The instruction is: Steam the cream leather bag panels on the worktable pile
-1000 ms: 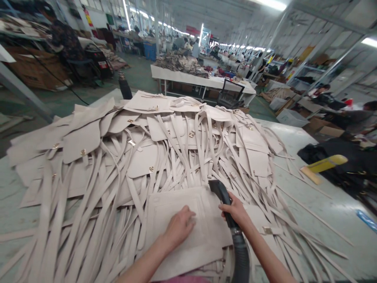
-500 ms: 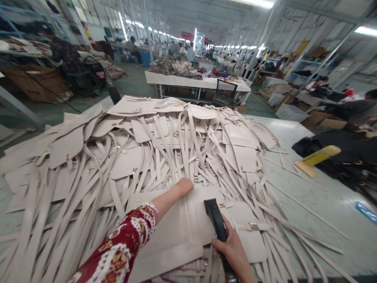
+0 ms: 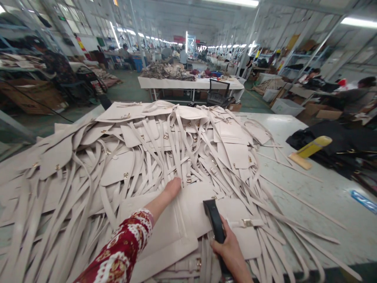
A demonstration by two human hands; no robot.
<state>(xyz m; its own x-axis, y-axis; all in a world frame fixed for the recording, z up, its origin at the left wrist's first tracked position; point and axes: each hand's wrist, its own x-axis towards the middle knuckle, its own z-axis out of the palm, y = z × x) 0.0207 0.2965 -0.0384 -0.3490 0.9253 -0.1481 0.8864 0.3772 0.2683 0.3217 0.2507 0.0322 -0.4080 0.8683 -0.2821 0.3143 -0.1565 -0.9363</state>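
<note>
My left hand [image 3: 173,187] is closed at the upper edge of a flat beige bag panel [image 3: 156,228]. Its fingers face away from me, so what they grip is hidden; thin straps run close beside it. In my right hand [image 3: 228,247] is a black hand-held tool with a wide flat head [image 3: 217,224], held over the panels, its head pointing up and away. Just right of the tool lies a strap with a metal buckle [image 3: 247,223]. Beyond both hands spreads a heap of beige bag pieces [image 3: 232,131] with long tangled straps and small gold-coloured fittings.
On the table [image 3: 291,196] at right lie a yellow-handled tool [image 3: 313,147], black bags [image 3: 332,147] and a blue item [image 3: 363,201]. Long straps trail across the tabletop. Beyond stand a mesh-backed chair [image 3: 218,92] and another loaded table [image 3: 188,83]. Several people work farther off.
The view has turned slightly, shifting most things left in the picture. My left hand has moved a little left over the panel's edge. The right hand still grips the black tool.
</note>
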